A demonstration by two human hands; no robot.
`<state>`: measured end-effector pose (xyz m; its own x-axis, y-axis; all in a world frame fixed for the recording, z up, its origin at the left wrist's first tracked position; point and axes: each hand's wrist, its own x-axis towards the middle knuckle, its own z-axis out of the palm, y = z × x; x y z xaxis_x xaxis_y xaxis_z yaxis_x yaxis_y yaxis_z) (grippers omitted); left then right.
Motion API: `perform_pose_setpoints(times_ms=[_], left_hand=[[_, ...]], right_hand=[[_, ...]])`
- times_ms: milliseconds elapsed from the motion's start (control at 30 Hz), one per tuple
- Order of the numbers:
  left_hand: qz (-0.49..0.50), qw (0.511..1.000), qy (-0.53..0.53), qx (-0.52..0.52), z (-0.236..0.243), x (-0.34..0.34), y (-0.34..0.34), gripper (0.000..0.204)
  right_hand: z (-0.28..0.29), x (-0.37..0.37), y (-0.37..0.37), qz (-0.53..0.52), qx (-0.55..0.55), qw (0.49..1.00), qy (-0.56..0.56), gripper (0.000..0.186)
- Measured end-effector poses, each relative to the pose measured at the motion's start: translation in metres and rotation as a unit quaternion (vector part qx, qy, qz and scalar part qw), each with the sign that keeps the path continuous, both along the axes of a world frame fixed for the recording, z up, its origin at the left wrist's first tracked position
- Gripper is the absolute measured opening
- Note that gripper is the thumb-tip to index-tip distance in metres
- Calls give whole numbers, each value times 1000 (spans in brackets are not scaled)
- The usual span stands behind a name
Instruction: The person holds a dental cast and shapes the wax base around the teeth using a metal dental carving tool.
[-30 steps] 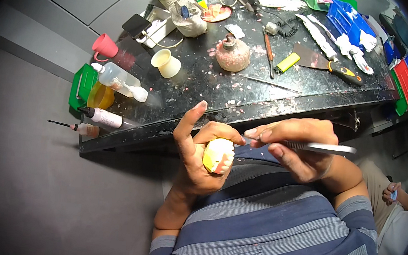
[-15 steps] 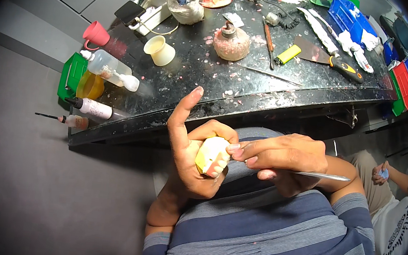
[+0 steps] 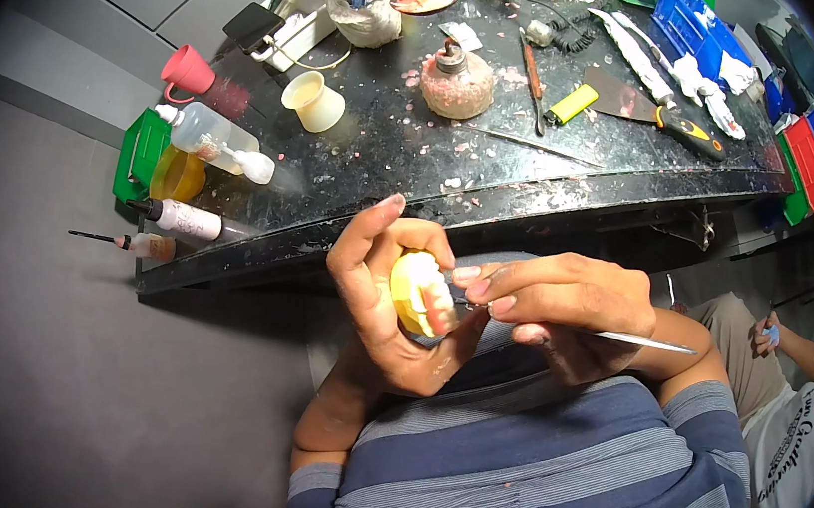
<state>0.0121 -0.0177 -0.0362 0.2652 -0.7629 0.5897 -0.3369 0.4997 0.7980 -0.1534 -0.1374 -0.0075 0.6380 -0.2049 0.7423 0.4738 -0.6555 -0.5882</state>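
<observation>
In front of my body, short of the bench edge, my left hand (image 3: pixel 377 301) cradles a yellow dental model (image 3: pixel 407 289) with white teeth and a pink gum-coloured part along its right side. The thumb and fingers curl around it. From the right, my right hand (image 3: pixel 567 302) pinches a thin metal carving tool (image 3: pixel 653 342) like a pen. Its handle sticks out to the right past the palm, and its dark tip is at the pink part of the model. Whether the tip touches is too small to tell.
On the black bench (image 3: pixel 356 173) stand a glass spirit lamp (image 3: pixel 456 84), a cream cup (image 3: pixel 314 101), a pink mug (image 3: pixel 190 72) and several bottles. A yellow lighter (image 3: pixel 573 104), a scraper (image 3: pixel 644 110) and a wax knife (image 3: pixel 533 83) lie farther right. Another person (image 3: pixel 782 397) sits at right.
My left hand has turned the model, so its yellow base shows more and its teeth face the right. The left index finger has bent lower. The tool's tip now shows by the model.
</observation>
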Motion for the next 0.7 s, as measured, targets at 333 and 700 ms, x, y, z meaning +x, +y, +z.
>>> perform_pose_setpoints(times_ms=[333, 700], left_hand=[[106, 963, -247, 1, 4, 12, -1, 62], [126, 974, -183, -53, -7, 6, -3, 48]], right_hand=[[29, -25, -23, -205, -174, 963, 29, 28], [5, 7, -8, -82, -164, 980, -82, 24]])
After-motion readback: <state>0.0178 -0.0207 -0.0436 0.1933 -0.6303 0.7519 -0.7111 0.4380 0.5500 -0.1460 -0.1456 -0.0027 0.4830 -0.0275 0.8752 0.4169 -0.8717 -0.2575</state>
